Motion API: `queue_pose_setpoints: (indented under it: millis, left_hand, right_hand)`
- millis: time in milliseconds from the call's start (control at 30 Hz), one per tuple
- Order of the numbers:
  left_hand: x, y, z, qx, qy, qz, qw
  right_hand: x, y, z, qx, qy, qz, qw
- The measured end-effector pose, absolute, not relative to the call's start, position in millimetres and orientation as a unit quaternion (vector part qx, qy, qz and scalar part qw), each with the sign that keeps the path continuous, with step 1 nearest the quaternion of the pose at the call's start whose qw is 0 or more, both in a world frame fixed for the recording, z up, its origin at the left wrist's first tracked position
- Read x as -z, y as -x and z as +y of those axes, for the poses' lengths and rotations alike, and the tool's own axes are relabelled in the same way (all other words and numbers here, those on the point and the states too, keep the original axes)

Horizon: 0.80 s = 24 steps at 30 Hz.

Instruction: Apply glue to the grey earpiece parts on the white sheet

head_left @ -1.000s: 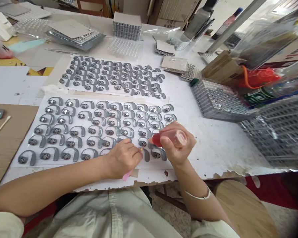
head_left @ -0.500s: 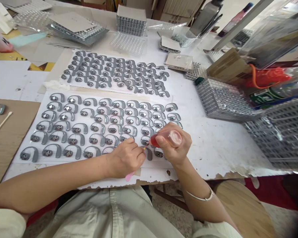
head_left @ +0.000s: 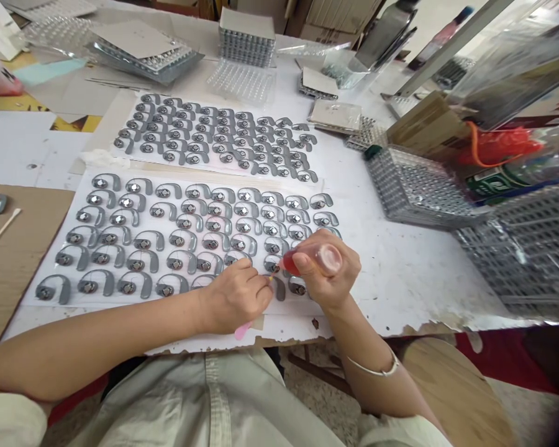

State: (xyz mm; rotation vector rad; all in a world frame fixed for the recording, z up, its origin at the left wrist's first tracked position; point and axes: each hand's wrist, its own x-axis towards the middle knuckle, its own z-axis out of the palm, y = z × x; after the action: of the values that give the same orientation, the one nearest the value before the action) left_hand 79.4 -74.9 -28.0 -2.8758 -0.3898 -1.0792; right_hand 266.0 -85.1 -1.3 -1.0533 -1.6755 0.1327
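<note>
My left hand (head_left: 235, 297) is closed on a thin pink stick (head_left: 243, 329), its tip pointing at the nozzle of a small bottle. My right hand (head_left: 328, 273) grips that small clear bottle of red liquid (head_left: 313, 259), tilted to the left. Both hands rest at the front right corner of a white sheet (head_left: 51, 304) that carries several rows of grey ear-hook shaped parts (head_left: 142, 240) with shiny round centres. The stick tip and the bottle nozzle meet just above one grey part in the front row (head_left: 279, 288).
A second sheet of the same grey parts (head_left: 214, 136) lies further back. Stacks of clear blister trays (head_left: 246, 43) stand behind it, and grey trays (head_left: 414, 189) on the right. A brown cardboard sheet (head_left: 13, 267) with a cotton swab (head_left: 0, 229) lies at the left.
The view shifted slightly between the oldest frame and now. Both hands have stayed in place, stick tip still at the bottle nozzle.
</note>
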Motion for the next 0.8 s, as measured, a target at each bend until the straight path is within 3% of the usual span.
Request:
queue_pose_setpoints:
  millis: [800]
  left_hand:
    - [25.0,-76.9,-73.6,0.34,0.933,-0.12,0.005]
  right_hand:
    - [2.2,-267.5,-85.2,-0.036,0.439,-0.709,0.551]
